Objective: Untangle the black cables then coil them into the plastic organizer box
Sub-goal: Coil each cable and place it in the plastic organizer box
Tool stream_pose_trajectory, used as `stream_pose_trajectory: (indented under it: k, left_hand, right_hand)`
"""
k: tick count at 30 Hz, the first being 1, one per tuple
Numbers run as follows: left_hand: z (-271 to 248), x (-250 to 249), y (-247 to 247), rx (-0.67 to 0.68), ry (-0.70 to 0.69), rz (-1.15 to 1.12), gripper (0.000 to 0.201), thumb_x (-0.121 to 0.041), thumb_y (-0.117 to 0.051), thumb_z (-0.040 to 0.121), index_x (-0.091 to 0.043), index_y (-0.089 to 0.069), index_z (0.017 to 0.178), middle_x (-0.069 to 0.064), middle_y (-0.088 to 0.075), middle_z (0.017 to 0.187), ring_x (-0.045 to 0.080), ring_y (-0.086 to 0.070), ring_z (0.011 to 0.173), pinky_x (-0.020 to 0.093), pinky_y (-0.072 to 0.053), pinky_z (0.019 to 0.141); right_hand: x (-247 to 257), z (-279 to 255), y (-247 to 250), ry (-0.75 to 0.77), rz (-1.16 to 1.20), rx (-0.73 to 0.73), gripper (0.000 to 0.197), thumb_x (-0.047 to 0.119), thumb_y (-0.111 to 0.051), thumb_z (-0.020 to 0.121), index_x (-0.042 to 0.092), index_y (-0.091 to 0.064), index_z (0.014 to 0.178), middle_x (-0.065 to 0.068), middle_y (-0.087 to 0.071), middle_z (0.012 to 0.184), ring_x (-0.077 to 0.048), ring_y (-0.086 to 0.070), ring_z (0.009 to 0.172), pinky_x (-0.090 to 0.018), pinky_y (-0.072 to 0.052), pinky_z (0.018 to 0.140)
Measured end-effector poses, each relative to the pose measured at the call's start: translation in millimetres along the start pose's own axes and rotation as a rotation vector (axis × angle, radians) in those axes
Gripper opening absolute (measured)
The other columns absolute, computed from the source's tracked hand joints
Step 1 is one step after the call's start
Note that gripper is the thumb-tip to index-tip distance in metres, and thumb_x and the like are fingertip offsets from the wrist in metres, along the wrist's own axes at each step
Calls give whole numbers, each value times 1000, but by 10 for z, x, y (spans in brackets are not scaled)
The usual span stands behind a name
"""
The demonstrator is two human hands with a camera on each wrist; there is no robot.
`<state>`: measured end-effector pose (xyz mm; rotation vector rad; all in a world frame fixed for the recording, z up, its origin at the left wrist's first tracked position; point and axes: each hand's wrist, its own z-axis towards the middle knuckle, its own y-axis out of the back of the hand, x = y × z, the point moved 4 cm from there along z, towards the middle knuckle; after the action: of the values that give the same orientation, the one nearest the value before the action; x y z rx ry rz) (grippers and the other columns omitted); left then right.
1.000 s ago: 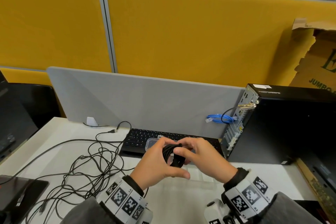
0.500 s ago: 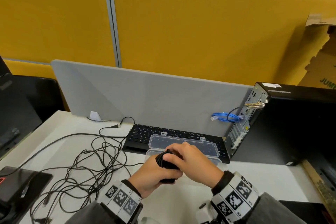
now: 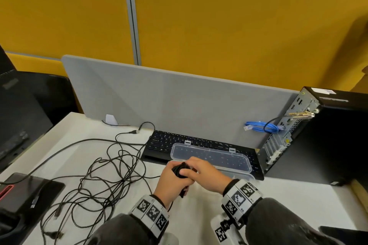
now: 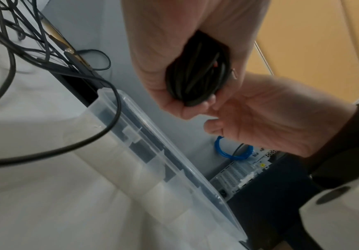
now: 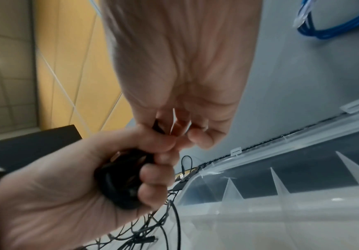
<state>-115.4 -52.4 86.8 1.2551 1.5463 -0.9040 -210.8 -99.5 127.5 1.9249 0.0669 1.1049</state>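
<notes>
- Left hand (image 3: 171,182) has its fingers (image 5: 152,175) curled tight round a small coil of smooth black cable (image 4: 197,76), at lower centre of the head view.
- Right hand (image 3: 207,175) pinches the coil's top with bent fingers.
- Clear plastic organizer box (image 3: 211,158), lid open, lies just behind; its ridged dividers show nothing inside.
- Loose tangled black cables (image 3: 103,177) sprawl on the white table (image 3: 298,201), lower left.

Both hands, left (image 4: 174,55) and right (image 4: 266,115), grip a coiled black cable (image 4: 197,74) above the clear organizer box (image 4: 152,152).

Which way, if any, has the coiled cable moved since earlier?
Yes. The coiled cable dropped leftward, from the keyboard's middle to the organizer box's left end.
</notes>
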Motion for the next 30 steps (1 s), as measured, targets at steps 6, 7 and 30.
stream_pose_trajectory:
  k: [6,7,30]
  left_hand:
    - [104,8,424,-123,-219,610,41,-34,-64,84,-25,-43,118,-12,-48,108,7,-49,102,18,-42,84]
    - [117,47,475,-85,-239,730,37,-34,-62,86,-25,-48,119,-13,-46,109,7,-46,106,22,-41,92]
    - [282,426,444,39,-197,939,59,-37,-53,91,-27,-27,144,-18,-33,76,-1,-37,70,8,-33,63]
  right_hand:
    - [-200,378,-21,-154,-20,-255,30,29,-45,97,4,-61,106,-1,-46,90,-16,-47,89,-19,-34,68]
    - [-251,418,-57,-188,-80,-236,31,28,-44,97,4,-59,111,-5,-49,99,-19,-50,95,-22,-37,76]
    - [-364,510,-452,-303,-110,-364,28,30,-61,88,13,-43,102,-5,-58,102,-18,-56,85,-26,-45,73]
